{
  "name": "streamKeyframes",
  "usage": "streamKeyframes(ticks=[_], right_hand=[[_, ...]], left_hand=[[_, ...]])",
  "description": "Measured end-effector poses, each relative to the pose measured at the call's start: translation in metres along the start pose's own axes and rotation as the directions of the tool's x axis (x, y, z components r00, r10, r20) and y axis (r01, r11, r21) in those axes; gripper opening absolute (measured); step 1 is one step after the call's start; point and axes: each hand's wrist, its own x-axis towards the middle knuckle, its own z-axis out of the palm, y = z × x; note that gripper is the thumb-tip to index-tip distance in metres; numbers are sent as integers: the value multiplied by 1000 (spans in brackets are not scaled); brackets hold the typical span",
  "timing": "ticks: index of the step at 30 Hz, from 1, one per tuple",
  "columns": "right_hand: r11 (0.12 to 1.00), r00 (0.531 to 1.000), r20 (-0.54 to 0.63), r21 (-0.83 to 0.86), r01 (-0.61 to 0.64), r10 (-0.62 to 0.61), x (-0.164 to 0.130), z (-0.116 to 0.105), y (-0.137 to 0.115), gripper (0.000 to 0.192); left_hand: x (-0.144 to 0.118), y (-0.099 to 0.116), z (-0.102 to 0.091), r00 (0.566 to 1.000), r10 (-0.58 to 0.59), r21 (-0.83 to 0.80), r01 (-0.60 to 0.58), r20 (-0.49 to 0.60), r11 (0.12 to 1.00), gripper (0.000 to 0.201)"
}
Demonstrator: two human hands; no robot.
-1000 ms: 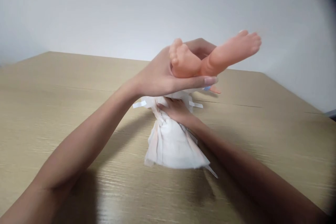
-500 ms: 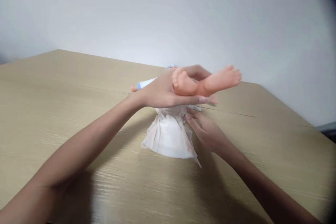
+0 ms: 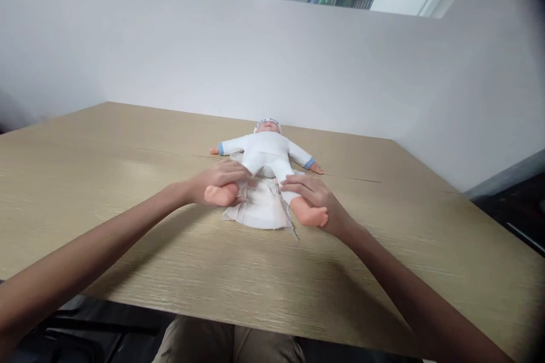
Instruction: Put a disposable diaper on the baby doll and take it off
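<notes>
A baby doll (image 3: 267, 144) in a white suit with blue cuffs lies on its back, head away from me and arms spread. Under its hips is an opened white diaper (image 3: 259, 212), its front part spread toward me. My left hand (image 3: 215, 178) is closed round the doll's leg on the left, near the bare foot. My right hand (image 3: 326, 201) holds the leg on the right from its outer side, fingers across the shin. The legs are parted. Part of the left fingers is blurred.
The wooden table (image 3: 213, 272) ends in front of my knees (image 3: 230, 343). A pale partition (image 3: 191, 57) stands behind it. Dark objects (image 3: 511, 210) are beyond the right edge.
Both legs, earlier raised together in my left hand, are now lowered and apart. My right hand has moved from the diaper to one leg. The view has tilted, showing the partition top and my knees.
</notes>
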Motion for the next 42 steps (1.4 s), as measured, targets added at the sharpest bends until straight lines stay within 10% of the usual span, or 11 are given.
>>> streamKeyframes(ticks=[7, 15, 19, 23, 29, 36, 42], right_hand=[[941, 977, 154, -284, 186, -147, -26, 22, 27, 58], [996, 972, 232, -57, 61, -47, -20, 1, 23, 60], [993, 980, 196, -115, -18, 40, -20, 6, -1, 43], [951, 993, 109, -309, 1, 34, -30, 34, -25, 73], [935, 996, -57, -344, -80, 65, -28, 53, -20, 41], [954, 917, -281, -13, -300, 284, 44, 15, 26, 30], [822, 799, -213, 251, -511, 562, 112, 18, 99, 39]], left_hand=[[-50, -25, 22, 982, 69, 55, -80, 173, 995, 64], [-42, -14, 11, 959, -16, -2, 17, 283, 1000, 66], [-37, 8, 15, 952, -165, 46, 158, 259, 986, 42], [-35, 22, 38, 958, -249, 181, 223, 142, 958, 61], [-22, 17, 46, 962, -273, 218, 266, 3, 939, 23], [45, -28, 9, 870, -429, -102, 417, -245, 903, 39], [90, -105, 14, 709, -684, -552, 506, -172, 663, 56]])
